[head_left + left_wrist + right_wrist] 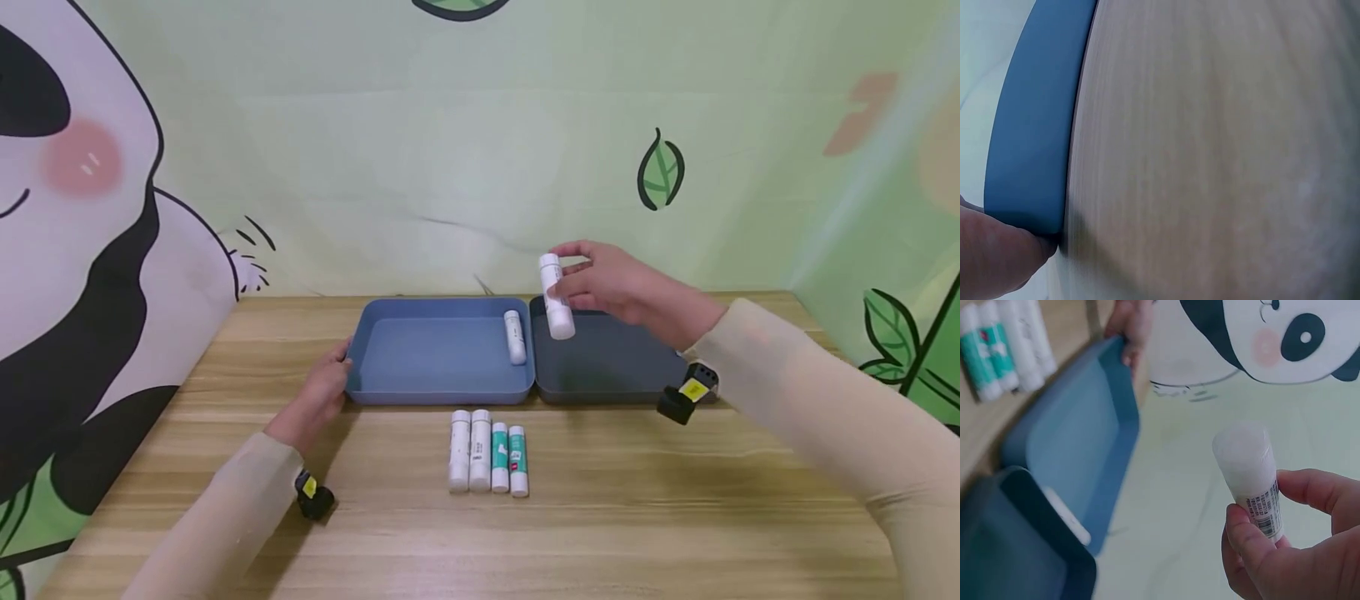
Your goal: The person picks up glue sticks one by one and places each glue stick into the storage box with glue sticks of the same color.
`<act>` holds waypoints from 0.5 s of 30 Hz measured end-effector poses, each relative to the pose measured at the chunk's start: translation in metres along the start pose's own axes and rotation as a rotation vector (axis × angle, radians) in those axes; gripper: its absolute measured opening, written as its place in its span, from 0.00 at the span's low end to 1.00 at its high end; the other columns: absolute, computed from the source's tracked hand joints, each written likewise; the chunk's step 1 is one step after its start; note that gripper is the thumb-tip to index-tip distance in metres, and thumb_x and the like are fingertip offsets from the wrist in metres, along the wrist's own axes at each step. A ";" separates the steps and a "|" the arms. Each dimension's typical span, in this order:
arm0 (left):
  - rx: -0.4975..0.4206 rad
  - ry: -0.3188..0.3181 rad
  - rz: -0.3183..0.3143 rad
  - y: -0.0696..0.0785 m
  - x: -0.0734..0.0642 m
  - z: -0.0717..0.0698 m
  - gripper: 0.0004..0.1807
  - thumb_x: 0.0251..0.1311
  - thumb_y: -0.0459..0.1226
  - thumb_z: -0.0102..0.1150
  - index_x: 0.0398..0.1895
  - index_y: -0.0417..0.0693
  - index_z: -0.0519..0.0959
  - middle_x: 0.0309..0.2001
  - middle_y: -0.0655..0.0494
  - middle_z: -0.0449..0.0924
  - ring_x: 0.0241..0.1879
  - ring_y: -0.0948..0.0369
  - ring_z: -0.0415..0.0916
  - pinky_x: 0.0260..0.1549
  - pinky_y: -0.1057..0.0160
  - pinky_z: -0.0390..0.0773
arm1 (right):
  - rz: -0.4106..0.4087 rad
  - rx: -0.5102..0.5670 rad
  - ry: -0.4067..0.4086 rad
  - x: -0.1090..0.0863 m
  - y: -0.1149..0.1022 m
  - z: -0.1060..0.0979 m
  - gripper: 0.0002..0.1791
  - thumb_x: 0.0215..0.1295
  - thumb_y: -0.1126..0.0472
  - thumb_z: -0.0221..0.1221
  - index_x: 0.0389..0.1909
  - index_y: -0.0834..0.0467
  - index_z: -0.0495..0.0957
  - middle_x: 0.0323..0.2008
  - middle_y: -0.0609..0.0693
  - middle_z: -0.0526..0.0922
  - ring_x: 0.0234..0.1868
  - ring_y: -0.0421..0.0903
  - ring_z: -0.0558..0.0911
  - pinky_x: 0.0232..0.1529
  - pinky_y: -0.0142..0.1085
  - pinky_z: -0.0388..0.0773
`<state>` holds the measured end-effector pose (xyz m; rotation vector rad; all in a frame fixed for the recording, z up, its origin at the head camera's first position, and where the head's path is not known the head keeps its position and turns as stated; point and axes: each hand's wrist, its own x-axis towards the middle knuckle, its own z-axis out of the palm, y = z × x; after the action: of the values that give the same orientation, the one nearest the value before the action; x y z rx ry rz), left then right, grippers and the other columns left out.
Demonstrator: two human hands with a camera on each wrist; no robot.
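Pinching a thick white tube (556,308) between thumb and fingers, the right hand (615,283) holds it in the air, across the left end of the dark tray (622,354) as the head view has it; its height above that tray cannot be told. The tube is nearly upright, its top leaning slightly left. The left hand (327,385) grips the left end of the blue tray (431,354).

Handling this well calls, I judge, for a light, even pinch, since a smooth round barrel could roll between the fingers. Leaving the lower end uncovered, as here, should help keep control of its tilt. The left hand probably needs only a steady, modest hold; a hard tug could part the two trays, which sit edge to edge.

Both trays look like matte plastic: shallow rectangles with rounded corners and low walls. One white tube (514,337) rests inside the blue one, near its right wall. In front, on the wood-grained surface (637,500), two thick white tubes (460,452) and two slimmer green-banded tubes (500,458) form a close row. The held tube carries a printed barcode label; its casing looks slick and slightly cloudy.
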<state>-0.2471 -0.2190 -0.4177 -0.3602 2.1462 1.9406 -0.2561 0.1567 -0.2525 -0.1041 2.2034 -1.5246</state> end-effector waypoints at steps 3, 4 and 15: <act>0.002 -0.003 0.003 0.000 0.000 0.000 0.31 0.79 0.28 0.21 0.82 0.42 0.35 0.84 0.43 0.27 0.84 0.47 0.26 0.83 0.47 0.34 | -0.019 0.004 0.012 0.002 -0.013 -0.006 0.36 0.74 0.67 0.55 0.79 0.59 0.53 0.74 0.64 0.62 0.67 0.57 0.72 0.75 0.48 0.71; 0.004 -0.006 0.002 0.000 0.000 0.000 0.31 0.79 0.28 0.20 0.82 0.42 0.34 0.84 0.43 0.27 0.84 0.47 0.26 0.83 0.47 0.34 | -0.024 0.003 0.015 0.003 -0.016 -0.007 0.36 0.74 0.67 0.55 0.79 0.59 0.52 0.74 0.64 0.62 0.67 0.57 0.71 0.75 0.48 0.71; -0.007 -0.015 0.002 -0.002 0.000 -0.001 0.32 0.79 0.28 0.20 0.82 0.42 0.34 0.84 0.43 0.26 0.84 0.47 0.25 0.83 0.47 0.32 | -0.031 -0.015 0.048 0.019 -0.046 -0.012 0.37 0.73 0.68 0.55 0.79 0.58 0.52 0.76 0.62 0.60 0.70 0.57 0.69 0.77 0.46 0.69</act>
<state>-0.2465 -0.2206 -0.4193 -0.3442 2.1318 1.9460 -0.2866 0.1436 -0.2139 -0.1086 2.2605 -1.5429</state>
